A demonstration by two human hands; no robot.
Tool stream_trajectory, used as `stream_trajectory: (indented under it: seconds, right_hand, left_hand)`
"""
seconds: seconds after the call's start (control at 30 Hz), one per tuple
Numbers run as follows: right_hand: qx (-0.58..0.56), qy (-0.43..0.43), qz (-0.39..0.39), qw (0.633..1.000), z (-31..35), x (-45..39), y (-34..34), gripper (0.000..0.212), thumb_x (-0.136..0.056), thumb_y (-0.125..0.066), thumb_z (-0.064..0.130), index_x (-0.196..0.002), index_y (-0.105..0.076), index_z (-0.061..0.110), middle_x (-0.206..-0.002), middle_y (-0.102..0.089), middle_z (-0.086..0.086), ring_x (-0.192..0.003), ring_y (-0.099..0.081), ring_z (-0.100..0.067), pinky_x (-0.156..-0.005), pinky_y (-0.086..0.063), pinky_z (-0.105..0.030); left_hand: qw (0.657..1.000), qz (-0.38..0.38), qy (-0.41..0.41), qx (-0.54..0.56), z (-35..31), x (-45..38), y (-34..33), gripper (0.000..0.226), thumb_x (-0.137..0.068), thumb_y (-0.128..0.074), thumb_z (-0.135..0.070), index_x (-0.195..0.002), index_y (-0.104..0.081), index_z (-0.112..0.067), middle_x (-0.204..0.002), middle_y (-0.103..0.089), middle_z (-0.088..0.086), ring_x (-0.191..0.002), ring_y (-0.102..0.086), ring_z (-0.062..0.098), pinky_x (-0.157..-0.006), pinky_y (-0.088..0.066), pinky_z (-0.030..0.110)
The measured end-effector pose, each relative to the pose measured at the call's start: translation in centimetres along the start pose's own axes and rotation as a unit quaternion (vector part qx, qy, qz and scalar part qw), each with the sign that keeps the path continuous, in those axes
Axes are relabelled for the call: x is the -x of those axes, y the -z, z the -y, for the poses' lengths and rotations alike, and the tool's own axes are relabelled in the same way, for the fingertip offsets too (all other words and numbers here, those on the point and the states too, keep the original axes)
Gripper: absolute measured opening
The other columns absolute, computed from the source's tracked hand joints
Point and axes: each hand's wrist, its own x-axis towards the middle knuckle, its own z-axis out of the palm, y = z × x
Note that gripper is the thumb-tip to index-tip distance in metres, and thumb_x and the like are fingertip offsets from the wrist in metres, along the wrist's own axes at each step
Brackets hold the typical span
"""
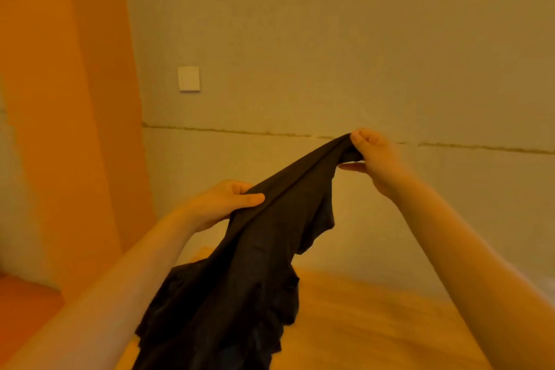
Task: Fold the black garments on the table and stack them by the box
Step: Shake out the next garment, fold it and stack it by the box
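1. Your right hand (374,159) pinches the black garment (255,249) at its raised end.
2. Your left hand (222,203) grips the garment lower down.
3. The garment hangs above the table (375,324): shaking-out step; next, spread it flat.

A white wall switch (188,79) sits on the beige wall (330,39) — a crack (240,131) runs below it. An orange panel (60,99) stands at left.
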Motion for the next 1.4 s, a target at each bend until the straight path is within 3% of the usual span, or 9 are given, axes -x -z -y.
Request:
stream_trajectory:
  seconds: [0.13, 0.27, 0.43, 0.57, 0.67, 0.87, 0.97, 1.23, 1.4]
  right_hand:
    - [-0.035, -0.018, -0.109, 0.993, 1.5, -1.4, 5.3, 0.029, -0.101, -0.034, 0.020, -0.079, -0.052, 0.014, -0.085, -0.055, -0.006, -0.079, -0.056, -0.016, -0.068, -0.053, -0.028]
    - [0.011, -0.001, -0.147, 0.989, 2.1, -2.1, 9.8, 0.031, -0.101, -0.033, 0.024, -0.076, -0.049, 0.014, -0.080, -0.050, -0.006, -0.077, -0.051, -0.019, -0.065, -0.045, -0.027]
    - [0.118, 0.044, -0.126, 0.984, 3.4, -1.9, 14.3, 0.031, -0.099, -0.038, 0.027, -0.074, -0.047, 0.011, -0.070, -0.042, -0.009, -0.070, -0.042, -0.022, -0.062, -0.034, -0.032]
    - [0.236, 0.058, 0.048, 0.969, 4.0, -1.6, 15.1, 0.026, -0.095, -0.049, 0.022, -0.073, -0.057, 0.012, -0.070, -0.053, -0.005, -0.066, -0.050, -0.014, -0.062, -0.040, -0.025]
    - [0.269, 0.078, 0.097, 0.955, 3.8, -1.9, 15.6, 0.018, -0.088, -0.060, 0.016, -0.071, -0.058, 0.017, -0.065, -0.058, 0.002, -0.059, -0.052, -0.007, -0.059, -0.042, -0.021]
    - [0.318, -0.067, 0.128, 0.937, 2.5, -1.0, 20.1, 0.025, -0.077, -0.073, 0.023, -0.096, -0.058, 0.015, -0.087, -0.064, -0.003, -0.083, -0.063, -0.018, -0.072, -0.051, -0.027]
    - [0.296, -0.108, 0.153, 0.936, 1.6, -0.1, 22.0, 0.014, -0.083, -0.068, 0.018, -0.094, -0.065, 0.010, -0.091, -0.068, -0.006, -0.092, -0.064, -0.020, -0.083, -0.052, -0.031]
    - [0.118, -0.080, 0.075, 0.987, 0.5, 0.4, 22.9, 0.025, -0.098, -0.043, 0.023, -0.091, -0.057, 0.003, -0.079, -0.057, -0.005, -0.074, -0.056, -0.015, -0.070, -0.047, -0.026]
    - [0.165, -0.010, 0.063, 0.984, 1.5, -1.0, 19.9, 0.029, -0.097, -0.046, 0.023, -0.094, -0.060, -0.002, -0.087, -0.058, -0.012, -0.081, -0.056, -0.022, -0.076, -0.047, -0.034]
  left_hand:
    - [0.990, -0.099, -0.052, 0.087, -3.5, -2.1, -1.6, 0.022, -0.093, -0.051, -0.029, -0.085, -0.068, -0.017, -0.075, -0.072, -0.006, -0.073, -0.067, 0.011, -0.060, -0.051, 0.015]
    - [0.971, -0.147, -0.101, 0.161, -6.5, -5.1, -3.8, 0.026, -0.096, -0.047, -0.027, -0.096, -0.070, -0.015, -0.089, -0.074, 0.003, -0.080, -0.070, 0.014, -0.063, -0.054, 0.019]
    - [0.968, -0.219, -0.107, -0.063, -9.6, -9.6, -7.8, 0.026, -0.096, -0.050, -0.029, -0.091, -0.071, -0.013, -0.088, -0.070, -0.002, -0.078, -0.063, 0.008, -0.059, -0.045, 0.008]
    - [0.985, -0.032, -0.166, 0.016, -13.3, -13.3, -13.4, 0.043, -0.091, -0.052, -0.039, -0.128, -0.053, -0.017, -0.130, -0.056, -0.004, -0.122, -0.049, 0.008, -0.102, -0.038, 0.025]
    - [0.965, 0.152, -0.172, 0.123, -14.2, -15.9, -17.3, 0.044, -0.088, -0.051, -0.035, -0.127, -0.052, -0.016, -0.122, -0.060, -0.004, -0.116, -0.055, 0.010, -0.098, -0.043, 0.027]
    - [0.969, 0.070, -0.195, 0.132, -14.7, -18.6, -19.7, 0.027, -0.098, -0.042, -0.016, -0.080, -0.061, -0.010, -0.070, -0.065, -0.005, -0.072, -0.063, 0.007, -0.072, -0.050, 0.023]
    - [0.966, 0.037, -0.188, 0.176, -15.8, -19.3, -20.3, 0.029, -0.101, -0.037, -0.014, -0.078, -0.055, -0.010, -0.075, -0.060, -0.001, -0.076, -0.061, 0.010, -0.069, -0.052, 0.023]
    - [0.972, -0.045, -0.134, 0.189, -15.9, -18.6, -19.6, 0.026, -0.099, -0.043, -0.022, -0.083, -0.062, -0.012, -0.085, -0.065, 0.005, -0.080, -0.062, 0.015, -0.072, -0.050, 0.028]
    - [0.985, 0.142, -0.080, 0.053, -16.2, -17.5, -16.9, 0.038, -0.080, -0.051, -0.046, -0.103, -0.064, -0.018, -0.098, -0.070, -0.005, -0.094, -0.065, 0.009, -0.085, -0.050, 0.023]
